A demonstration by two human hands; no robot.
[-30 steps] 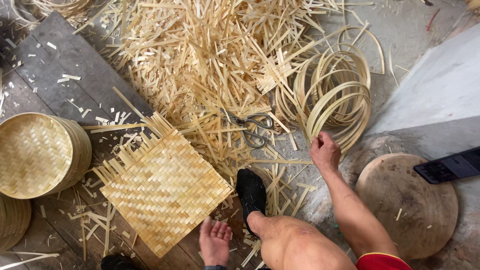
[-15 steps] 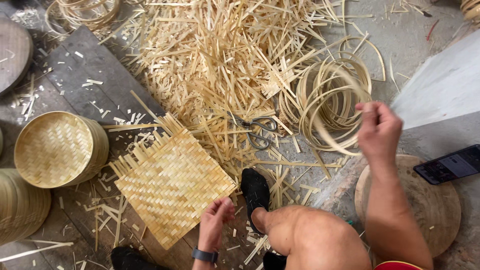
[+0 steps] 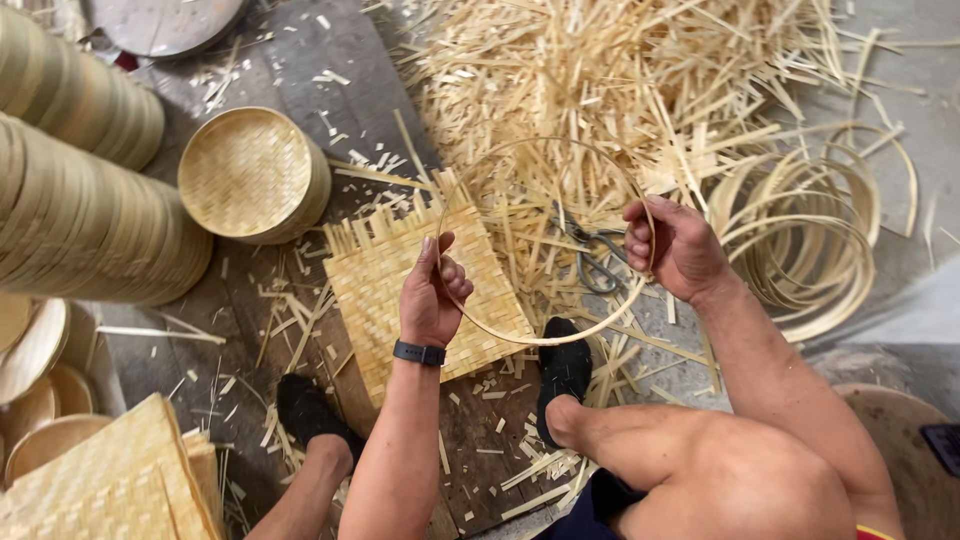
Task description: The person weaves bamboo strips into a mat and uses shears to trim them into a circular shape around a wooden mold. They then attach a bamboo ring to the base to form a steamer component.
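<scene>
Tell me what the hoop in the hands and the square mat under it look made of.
Hoop: likely a thin bamboo strip bent into a ring, pale, matte, unfinished; held by left hand and right hand.
Square mat: flat woven strips of the same pale material, probably bamboo; plaited pattern, loose ends along the top edge.

The right hand (image 3: 678, 248) is now lifting a thin round bamboo hoop (image 3: 545, 240) off the pile, and the left hand (image 3: 432, 295) is gripping it too.

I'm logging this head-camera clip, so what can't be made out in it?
- Scissors: partly covered by the bamboo hoop and right hand.
- Woven mat: middle hidden behind the left hand.
- Stacked trays: cut off by the left edge.
- Dark object: cut off by the right edge.
</scene>
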